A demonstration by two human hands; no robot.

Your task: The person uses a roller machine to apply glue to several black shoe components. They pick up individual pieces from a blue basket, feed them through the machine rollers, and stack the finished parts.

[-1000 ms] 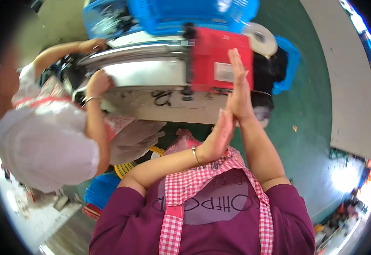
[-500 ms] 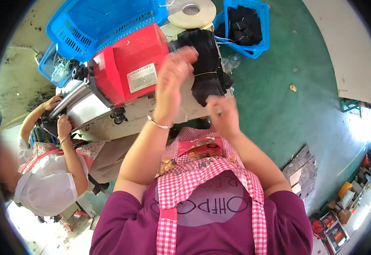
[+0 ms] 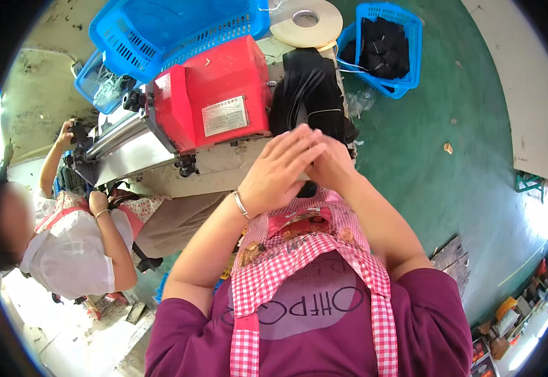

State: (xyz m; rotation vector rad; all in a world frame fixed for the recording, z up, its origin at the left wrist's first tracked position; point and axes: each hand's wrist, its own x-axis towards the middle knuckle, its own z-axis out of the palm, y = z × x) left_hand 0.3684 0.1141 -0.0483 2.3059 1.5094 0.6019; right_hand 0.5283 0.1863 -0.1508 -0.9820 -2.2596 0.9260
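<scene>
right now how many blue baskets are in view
3: a large basket at top left behind the red machine, a small basket at its left end, and a black-filled basket at top right. More may be hidden.

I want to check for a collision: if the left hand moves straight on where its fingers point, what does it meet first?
The left hand points up-right, its fingertips over the right hand. That hand comes first; beyond lies the black bundle. Depth is unclear, so contact is uncertain.
</scene>
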